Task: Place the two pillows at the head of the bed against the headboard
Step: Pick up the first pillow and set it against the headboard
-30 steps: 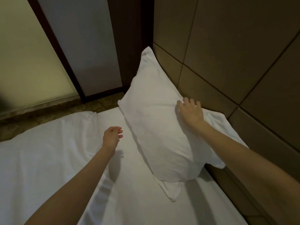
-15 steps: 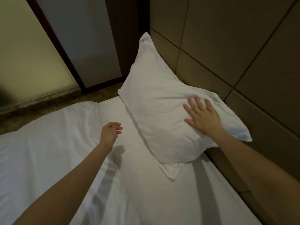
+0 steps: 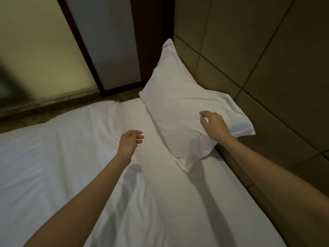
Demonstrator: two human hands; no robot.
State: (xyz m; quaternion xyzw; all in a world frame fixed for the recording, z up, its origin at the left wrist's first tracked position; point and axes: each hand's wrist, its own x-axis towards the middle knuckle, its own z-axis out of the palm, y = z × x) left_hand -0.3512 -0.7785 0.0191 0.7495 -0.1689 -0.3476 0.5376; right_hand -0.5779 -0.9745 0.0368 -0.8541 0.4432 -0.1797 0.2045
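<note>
One white pillow (image 3: 179, 107) leans tilted against the brown panelled headboard (image 3: 267, 72) at the far corner of the bed, its lower edge on the white sheet (image 3: 160, 202). My right hand (image 3: 214, 126) hovers just over the pillow's near right part, fingers loosely curled and holding nothing. My left hand (image 3: 130, 142) hangs above the sheet to the left of the pillow, fingers half curled and empty. A second pillow is not in view.
A white duvet (image 3: 44, 157) lies rumpled across the left of the bed. Beyond the bed's far edge are a strip of floor, frosted glass panels (image 3: 35, 56) and a dark frame (image 3: 80, 47). The headboard runs along the right side.
My right hand has lifted off the pillow and its flat fingers have curled. The pillow has settled lower against the headboard. My left hand has barely moved.
</note>
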